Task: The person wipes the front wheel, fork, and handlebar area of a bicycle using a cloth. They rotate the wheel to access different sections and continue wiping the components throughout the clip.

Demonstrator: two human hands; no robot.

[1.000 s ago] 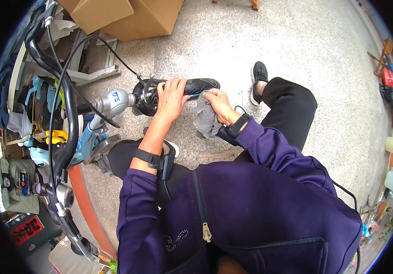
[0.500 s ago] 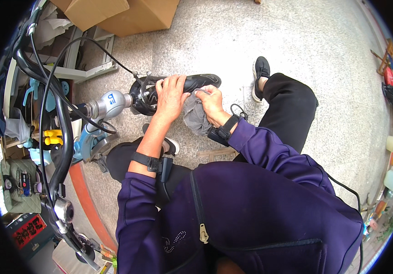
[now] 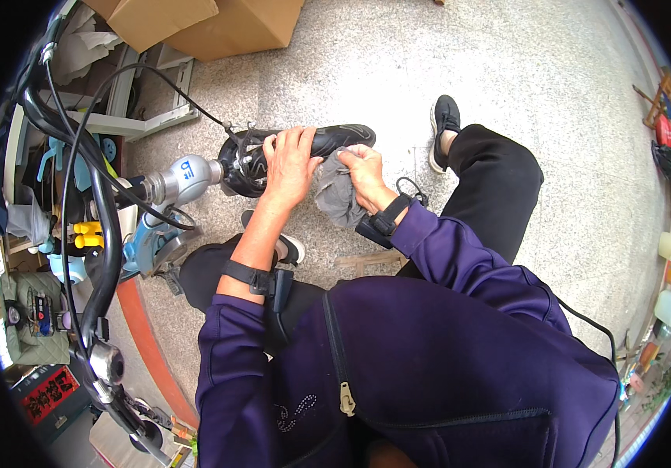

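Observation:
A bicycle stands to my left, its black handlebar [image 3: 104,210] and silver-grey head tube [image 3: 189,177] in view. Its front wheel and glossy black mudguard [image 3: 343,139] point forward and right. My left hand [image 3: 290,168] lies across the mudguard, fingers curled over its far side. Bunched in my right hand [image 3: 365,175] is a grey cloth [image 3: 338,195], pinched close to the mudguard's near edge. Most of the tyre is hidden under the mudguard and my left hand. Both wrists wear black straps.
An open cardboard box [image 3: 234,31] sits beyond the wheel. White metal frames [image 3: 156,121] and clutter stand behind the handlebar. Thin black cables [image 3: 136,70] arch over the head tube. My shoe [image 3: 446,125] is on the speckled floor at right; assorted containers [image 3: 669,308] line the far right.
The handlebar has shifted slightly left. My right hand and the cloth have moved only a little; my left hand stays on the mudguard.

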